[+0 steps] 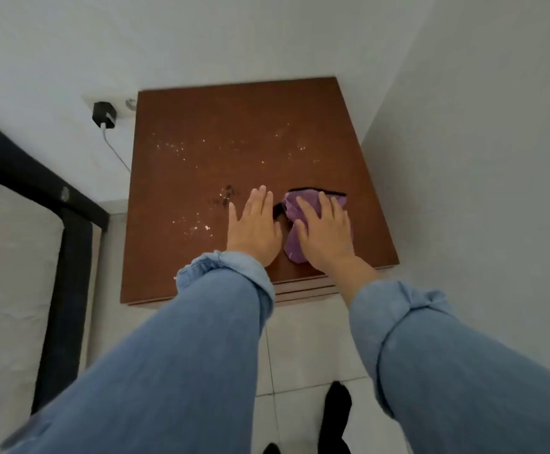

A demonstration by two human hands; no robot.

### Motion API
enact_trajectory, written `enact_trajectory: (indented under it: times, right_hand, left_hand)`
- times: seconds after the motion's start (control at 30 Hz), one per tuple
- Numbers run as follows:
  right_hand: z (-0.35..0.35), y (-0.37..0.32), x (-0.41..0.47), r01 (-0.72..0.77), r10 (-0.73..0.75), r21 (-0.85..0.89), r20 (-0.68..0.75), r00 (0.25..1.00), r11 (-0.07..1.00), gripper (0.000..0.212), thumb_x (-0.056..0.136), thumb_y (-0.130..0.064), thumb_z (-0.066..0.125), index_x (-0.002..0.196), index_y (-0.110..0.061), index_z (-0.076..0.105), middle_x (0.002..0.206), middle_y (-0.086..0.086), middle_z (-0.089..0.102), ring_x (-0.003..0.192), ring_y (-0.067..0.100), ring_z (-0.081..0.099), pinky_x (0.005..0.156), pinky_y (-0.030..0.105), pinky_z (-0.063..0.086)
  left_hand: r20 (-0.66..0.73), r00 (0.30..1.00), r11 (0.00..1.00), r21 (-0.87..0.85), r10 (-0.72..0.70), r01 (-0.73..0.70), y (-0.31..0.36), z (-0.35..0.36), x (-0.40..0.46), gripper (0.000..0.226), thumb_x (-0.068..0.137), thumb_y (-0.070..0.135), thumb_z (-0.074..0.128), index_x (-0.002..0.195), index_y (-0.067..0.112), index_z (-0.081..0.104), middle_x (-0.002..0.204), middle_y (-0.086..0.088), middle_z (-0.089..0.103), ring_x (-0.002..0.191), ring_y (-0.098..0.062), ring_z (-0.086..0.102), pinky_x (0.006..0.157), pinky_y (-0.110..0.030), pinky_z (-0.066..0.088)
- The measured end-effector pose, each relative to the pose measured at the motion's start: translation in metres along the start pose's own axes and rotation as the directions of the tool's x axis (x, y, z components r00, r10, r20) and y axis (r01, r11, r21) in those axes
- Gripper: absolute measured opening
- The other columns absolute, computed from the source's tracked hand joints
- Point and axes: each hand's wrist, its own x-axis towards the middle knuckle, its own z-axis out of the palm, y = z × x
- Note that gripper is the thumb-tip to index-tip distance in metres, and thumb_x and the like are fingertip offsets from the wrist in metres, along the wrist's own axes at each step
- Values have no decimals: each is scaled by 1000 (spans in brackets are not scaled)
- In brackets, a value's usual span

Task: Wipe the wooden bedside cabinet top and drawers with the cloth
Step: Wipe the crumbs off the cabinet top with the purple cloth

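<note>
The wooden bedside cabinet shows its reddish-brown top, seen from above. Pale crumbs and a dark smudge dot its middle and left. A purple cloth lies on the near right part of the top. My right hand lies flat on the cloth with fingers spread, pressing it down. My left hand rests flat on the bare wood just left of the cloth, fingers together, holding nothing. Drawer fronts are barely visible, only as thin edges under the top's near rim.
White walls stand behind and right of the cabinet. A black charger with a white cable hangs from a socket at the left. A dark bed frame and a mattress lie at the left. The floor is tiled, with my dark-socked foot below.
</note>
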Motion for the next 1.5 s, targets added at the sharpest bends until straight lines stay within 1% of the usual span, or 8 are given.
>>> enact_trajectory:
  times: [0.17,0.33,0.47,0.6,0.77,1.07,1.33,1.5]
  right_hand:
    - [31,6,18,-32,17,-99,-154,988,995,44,93,-43,44,134,-29,45,147,12,35,129,36,35,102,49,31]
    - [45,11,28,-51,9,-123,-322,947,991,29,87,-37,53,113,-25,58,126,14,54,106,36,51,84,45,43]
    - [43,12,33,-2,-17,-48,-384,923,999,21,86,-25,48,103,-19,59,108,13,58,88,33,54,67,39,44]
    - [16,18,63,-51,117,155,-450,885,987,22,91,-17,49,111,-17,57,114,13,53,97,31,50,74,42,44]
    - [-21,37,135,-32,106,156,-493,864,987,25,94,-19,45,117,-19,54,120,12,50,108,31,46,84,41,41]
    - [-51,65,248,-20,90,154,-463,882,988,31,95,-22,43,123,-24,55,127,13,47,118,33,40,97,45,38]
    - [-72,72,331,-55,100,132,-366,925,990,34,95,-17,39,125,-28,51,136,6,41,126,30,33,93,39,35]
    - [-59,77,364,-17,33,67,-241,970,998,36,96,-20,36,131,-27,46,140,7,39,130,31,32,101,42,34]
  left_hand:
    - [101,995,999,25,-26,23,-6,27,20,56,100,28,27,151,13,10,161,1,0,147,-14,1,119,-43,6]
    - [-123,992,997,69,-8,16,-10,32,33,42,92,25,39,133,15,44,142,-4,42,128,-21,40,104,-37,28]
    - [-190,981,995,86,-33,50,-6,33,50,34,89,25,41,121,16,49,127,-4,46,115,-23,42,96,-38,31]
    - [-232,971,998,-4,-66,66,4,30,78,43,91,23,43,134,15,41,145,-3,37,136,-22,29,115,-46,18]
    - [-236,967,995,-59,-95,83,15,34,122,51,97,29,33,146,14,27,158,-2,17,147,-18,7,119,-46,5]
    - [-392,906,982,-158,-162,107,24,58,132,55,93,36,35,141,9,38,153,-5,32,145,-19,19,120,-42,8]
    - [-362,919,979,-178,-155,95,26,55,131,55,91,37,37,140,11,39,153,-3,31,145,-16,18,120,-40,8]
    - [-327,932,984,-126,-159,124,26,52,138,60,91,38,33,146,13,32,157,-2,23,147,-15,11,120,-41,7]
